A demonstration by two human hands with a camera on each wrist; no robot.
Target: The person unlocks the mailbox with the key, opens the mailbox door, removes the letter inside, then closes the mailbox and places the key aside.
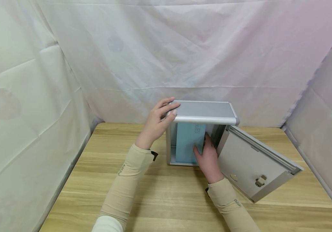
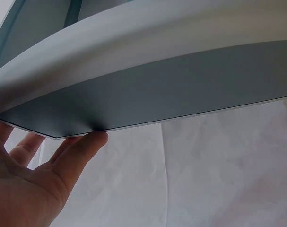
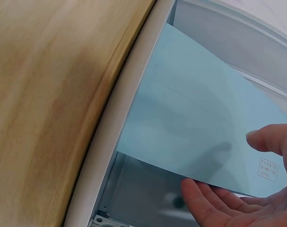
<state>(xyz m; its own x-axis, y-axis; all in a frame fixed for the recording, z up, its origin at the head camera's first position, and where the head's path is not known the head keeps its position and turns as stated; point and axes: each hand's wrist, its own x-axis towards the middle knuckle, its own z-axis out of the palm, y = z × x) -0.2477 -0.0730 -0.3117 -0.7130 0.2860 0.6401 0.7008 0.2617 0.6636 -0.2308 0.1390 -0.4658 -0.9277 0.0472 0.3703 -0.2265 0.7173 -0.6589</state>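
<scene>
A silver-framed grey metal box (image 1: 202,109) stands on the table with its front door (image 1: 250,161) swung out to the right. Across the box's top left corner rests my left hand (image 1: 158,120), its fingers fairly straight; the left wrist view shows the fingertips touching the edge of the grey top panel (image 2: 171,90). Inside the box stands a light-blue sheet (image 1: 187,141) with small print near one edge. My right hand (image 1: 209,161) reaches in and holds the sheet's right edge, thumb over its face, the other fingers (image 3: 200,198) at and partly behind that edge.
On the door's inner face sits a small metal lock (image 1: 260,181). The wooden table (image 1: 154,199) extends to the left and in front of the box. Pale cloth (image 1: 183,48) hangs behind and at both sides.
</scene>
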